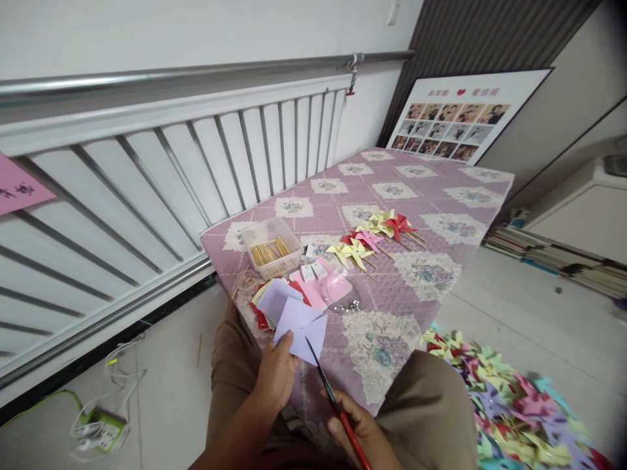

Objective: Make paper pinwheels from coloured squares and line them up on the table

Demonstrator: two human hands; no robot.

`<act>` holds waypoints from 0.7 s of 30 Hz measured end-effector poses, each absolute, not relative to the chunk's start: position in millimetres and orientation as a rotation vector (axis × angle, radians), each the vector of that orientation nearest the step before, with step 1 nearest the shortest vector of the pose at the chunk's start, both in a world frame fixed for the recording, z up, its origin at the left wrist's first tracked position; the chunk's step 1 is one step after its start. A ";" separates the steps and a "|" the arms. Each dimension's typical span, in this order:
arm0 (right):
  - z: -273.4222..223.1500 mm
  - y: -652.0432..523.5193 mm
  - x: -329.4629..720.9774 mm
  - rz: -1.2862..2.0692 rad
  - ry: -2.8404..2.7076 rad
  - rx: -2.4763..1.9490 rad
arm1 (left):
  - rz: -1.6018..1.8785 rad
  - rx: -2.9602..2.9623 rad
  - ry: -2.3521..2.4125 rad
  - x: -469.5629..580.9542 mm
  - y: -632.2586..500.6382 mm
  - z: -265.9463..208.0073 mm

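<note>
Sheet of square lavender paper (292, 321) sits over the near corner of the purple floral-covered counter (323, 203), left fingers (294, 363) pinching its edge, right fingers (355, 410) gripping the slim red-and-black cutting tool (324, 380) (I'd hold paper taut, stop cuts short of centre).

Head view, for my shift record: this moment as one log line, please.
Left hand: holds lilac paper | Right hand: holds red-handled cutting tool, tip overlapping paper | Table: pinwheels, box of sticks
</note>
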State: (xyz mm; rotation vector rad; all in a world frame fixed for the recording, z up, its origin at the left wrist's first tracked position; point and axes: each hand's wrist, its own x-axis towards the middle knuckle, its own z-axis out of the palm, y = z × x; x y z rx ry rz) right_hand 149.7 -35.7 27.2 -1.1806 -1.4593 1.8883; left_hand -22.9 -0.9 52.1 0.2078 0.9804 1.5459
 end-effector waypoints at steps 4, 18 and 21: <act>27.4 -36.4 149.7 1.909 -1.429 -1.190 | 1.526 0.226 1.020 -22.7 -1.1 52.4; 31.6 -35.9 148.7 1.901 -1.380 -1.176 | 1.509 0.229 1.017 -23.3 -2.7 48.4; 31.8 -35.7 148.3 1.898 -1.375 -1.178 | 1.504 0.233 1.033 -23.2 -2.7 48.0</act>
